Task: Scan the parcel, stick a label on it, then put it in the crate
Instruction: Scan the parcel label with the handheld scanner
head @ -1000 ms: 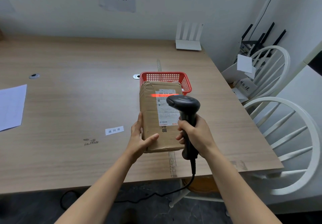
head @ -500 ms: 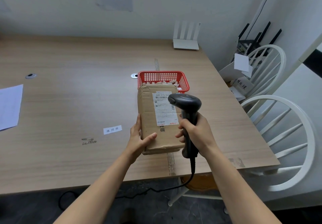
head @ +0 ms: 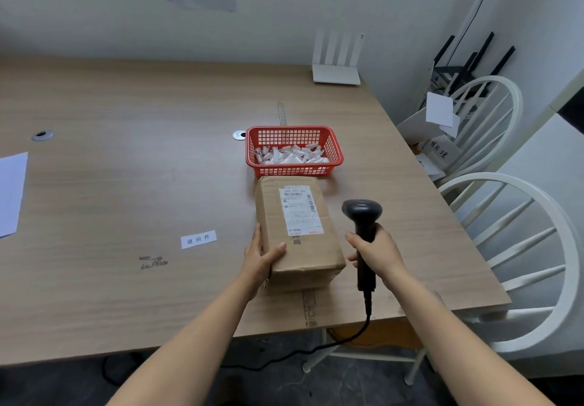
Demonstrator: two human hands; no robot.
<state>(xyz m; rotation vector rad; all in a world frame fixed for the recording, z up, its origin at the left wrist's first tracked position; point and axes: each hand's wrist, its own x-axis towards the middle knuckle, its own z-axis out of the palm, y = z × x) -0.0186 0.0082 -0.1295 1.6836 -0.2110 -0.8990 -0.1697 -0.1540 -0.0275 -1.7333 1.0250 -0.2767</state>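
A brown cardboard parcel with a white shipping label on top lies flat on the wooden table. My left hand grips its near left corner, thumb on top. My right hand holds a black corded barcode scanner upright just right of the parcel, clear of it. No red scan line shows. Directly behind the parcel stands a red mesh basket holding several small white label rolls.
A small white tag with writing lies left of the parcel. A sheet of paper sits at the table's left edge. A white router stands at the back. White chairs crowd the right side.
The parcel has come down from a tilted, raised position to lie flat on the table. The scanner has moved right, off the parcel, and its red scan line has gone out.
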